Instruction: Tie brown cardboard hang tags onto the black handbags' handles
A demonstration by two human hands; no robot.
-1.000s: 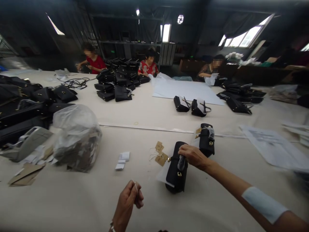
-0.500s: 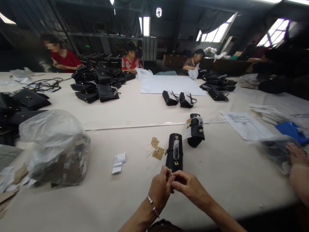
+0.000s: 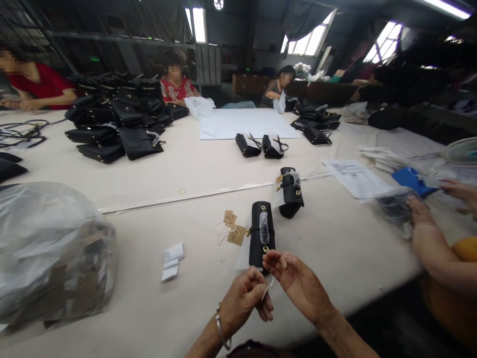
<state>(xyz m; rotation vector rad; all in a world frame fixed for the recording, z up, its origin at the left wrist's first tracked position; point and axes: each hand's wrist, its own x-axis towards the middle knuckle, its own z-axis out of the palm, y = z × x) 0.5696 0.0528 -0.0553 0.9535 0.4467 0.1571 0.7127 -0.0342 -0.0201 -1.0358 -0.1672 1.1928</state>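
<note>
A pale string (image 3: 265, 292) is pinched in the closed fingers of my left hand (image 3: 246, 298), which has a silver bracelet at the wrist. My right hand (image 3: 298, 283) is raised beside it, its fingers loosely bent and apart, close to the near end of a black handbag (image 3: 257, 243). That bag has gold clasps and a handle (image 3: 264, 228) wrapped in clear plastic. To its left lie several brown paper hang tags (image 3: 236, 234) with pale strings. Beyond on the right stands another black handbag (image 3: 290, 191) with a brown tag on it.
Folded white papers (image 3: 172, 261) and a large plastic bag of scraps (image 3: 55, 258) lie on the left. Black handbags (image 3: 126, 114) are piled farther back. At right, a co-worker's hand (image 3: 421, 214) touches a plastic-wrapped dark item. Other people sit across the table (image 3: 208, 174).
My hands have moved apart, the string staying in my left one; the right fingers have loosened and lifted toward the bag. The view has shifted right, and a second co-worker's hand shows at right.
</note>
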